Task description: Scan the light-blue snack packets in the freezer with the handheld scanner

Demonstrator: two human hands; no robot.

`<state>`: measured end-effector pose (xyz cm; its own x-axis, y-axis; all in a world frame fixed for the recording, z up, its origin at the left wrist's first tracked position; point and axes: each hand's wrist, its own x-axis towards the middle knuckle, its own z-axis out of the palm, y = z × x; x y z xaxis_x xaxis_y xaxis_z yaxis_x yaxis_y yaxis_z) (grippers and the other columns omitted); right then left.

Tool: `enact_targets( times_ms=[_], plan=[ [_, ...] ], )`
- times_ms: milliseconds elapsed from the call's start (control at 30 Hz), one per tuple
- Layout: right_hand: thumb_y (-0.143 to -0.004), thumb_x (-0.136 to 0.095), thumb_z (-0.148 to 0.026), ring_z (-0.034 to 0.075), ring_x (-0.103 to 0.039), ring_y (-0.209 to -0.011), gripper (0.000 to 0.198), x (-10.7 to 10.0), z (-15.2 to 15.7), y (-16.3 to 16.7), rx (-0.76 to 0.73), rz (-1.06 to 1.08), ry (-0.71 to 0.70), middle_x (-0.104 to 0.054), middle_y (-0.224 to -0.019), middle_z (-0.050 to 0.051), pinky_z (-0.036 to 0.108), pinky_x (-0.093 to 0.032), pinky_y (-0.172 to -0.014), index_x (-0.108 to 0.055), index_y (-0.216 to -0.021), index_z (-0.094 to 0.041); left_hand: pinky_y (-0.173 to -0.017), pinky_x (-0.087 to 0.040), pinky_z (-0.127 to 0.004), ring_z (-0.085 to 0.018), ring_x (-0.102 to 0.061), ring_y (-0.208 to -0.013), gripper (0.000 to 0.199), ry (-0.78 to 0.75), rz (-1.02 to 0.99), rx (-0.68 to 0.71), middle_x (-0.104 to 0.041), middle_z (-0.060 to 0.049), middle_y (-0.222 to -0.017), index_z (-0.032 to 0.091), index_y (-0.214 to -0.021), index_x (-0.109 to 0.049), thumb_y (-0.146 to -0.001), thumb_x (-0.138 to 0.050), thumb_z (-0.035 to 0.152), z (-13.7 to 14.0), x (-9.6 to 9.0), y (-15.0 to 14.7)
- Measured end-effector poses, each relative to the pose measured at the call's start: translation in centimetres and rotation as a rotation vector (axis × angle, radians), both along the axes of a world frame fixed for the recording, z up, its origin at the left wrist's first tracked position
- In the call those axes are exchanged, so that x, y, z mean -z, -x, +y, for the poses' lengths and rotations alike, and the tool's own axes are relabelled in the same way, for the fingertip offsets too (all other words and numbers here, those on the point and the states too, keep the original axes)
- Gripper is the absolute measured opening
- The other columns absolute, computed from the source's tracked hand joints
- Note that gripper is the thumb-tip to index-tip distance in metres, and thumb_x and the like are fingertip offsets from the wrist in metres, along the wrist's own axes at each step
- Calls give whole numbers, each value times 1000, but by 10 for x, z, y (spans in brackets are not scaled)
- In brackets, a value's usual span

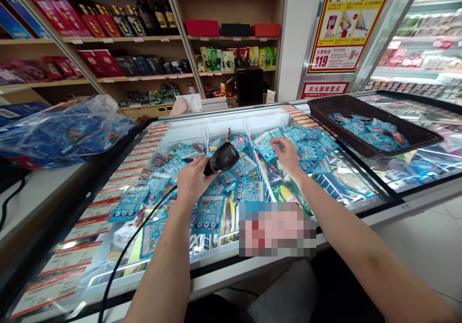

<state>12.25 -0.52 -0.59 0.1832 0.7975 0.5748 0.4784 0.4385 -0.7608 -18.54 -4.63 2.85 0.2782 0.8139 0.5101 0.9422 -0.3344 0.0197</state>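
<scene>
Packets (208,213) lie strewn over the freezer (216,284) from our 10 to 1 o'clock; others sit in the basket (424,137) at 2 o'clock; which are finished, we cannot tell; our left hand (195,181) grips the scanner (224,157); our right hand (288,154), fingers bent, meets one packet, grip unclear; basket rim and 10-o'clock bag (65,130) flank our working room.

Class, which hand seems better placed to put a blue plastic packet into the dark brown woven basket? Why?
Probably the right hand: it appears to touch a blue packet and is nearer the basket; the left hand holds a black handheld scanner.
</scene>
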Motion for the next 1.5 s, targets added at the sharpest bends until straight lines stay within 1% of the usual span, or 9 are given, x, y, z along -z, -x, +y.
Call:
enact_targets(
  times_ms=[100, 267, 400, 500, 633, 800, 1000, 1233, 1500],
  plan=[
    [-82, -47, -27, 20, -56, -93, 23, 1, 2, -4, 21, -91, -9, -63, -98, 5, 38, -45, -85, -66, -94, -22, -60, -35, -27, -21, -60, -86, 34, 6, 13, 18, -64, -2, -96, 23, -104, -59, -76, -56, 42, -1, -1, 0],
    [-77, -49, -24, 20, -55, -95, 34, 3, 4, -2, -47, -91, 23, -59, -112, 6, 31, -48, -72, -61, -108, -22, -60, -35, -26, -20, -60, -86, 35, 18, 4, 37, -64, -3, -95, 23, -104, -59, -76, -56, 42, -2, -1, 0],
    [-78, -48, -24, 20, -56, -95, 40, 6, 5, 0, -97, -44, 26, -59, -117, 5, 32, -48, -71, -55, -117, -22, -61, -36, -25, -19, -61, -85, 35, 22, -19, 87, -65, -3, -95, 22, -103, -59, -77, -53, 45, -2, -2, 0],
    [-79, -47, -25, 20, -56, -94, 39, 5, 4, 1, -108, -42, 38, -58, -120, 4, 32, -48, -71, -54, -117, -22, -64, -38, -25, -19, -61, -86, 34, 50, -17, 118, -65, -3, -94, 22, -101, -60, -78, -51, 46, -3, -4, -2],
    [-78, -46, -24, 20, -56, -94, 40, 0, -1, 2, -87, -77, 69, -59, -119, 4, 33, -49, -73, -54, -117, -21, -65, -38, -26, -20, -61, -88, 36, 88, -12, 107, -66, -4, -95, 22, -104, -60, -78, -51, 45, -5, -6, -4],
    [-78, -45, -23, 20, -54, -97, 40, -2, -3, 3, -83, -106, 57, -59, -118, 4, 32, -48, -74, -54, -117, -21, -65, -38, -26, -20, -61, -88, 34, 82, -10, 126, -66, -4, -94, 22, -103, -60, -78, -51, 43, -6, -7, -5],
    [-78, -45, -22, 18, -56, -85, 41, 2, -1, 3, -83, -128, 55, -59, -119, 4, 34, -47, -73, -53, -118, -23, -63, -37, -25, -19, -60, -85, 29, 103, -5, 151, -65, -4, -91, 21, -96, -60, -79, -51, 41, -8, -8, -7],
    [-79, -44, -21, 19, -56, -93, 40, 2, -1, 4, -72, -155, 60, -58, -120, 4, 32, -47, -75, -53, -118, -22, -62, -36, -25, -19, -60, -82, 25, 108, 3, 166, -64, -4, -86, 21, -92, -59, -78, -52, 41, -9, -10, -8],
    [-80, -43, -22, 20, -54, -100, 38, -2, -4, 5, -54, -165, 45, -58, -119, 5, 32, -48, -75, -54, -117, -22, -63, -37, -25, -19, -60, -85, 26, 123, 9, 162, -65, -4, -90, 21, -94, -60, -78, -52, 40, -9, -10, -8]
  ],
)
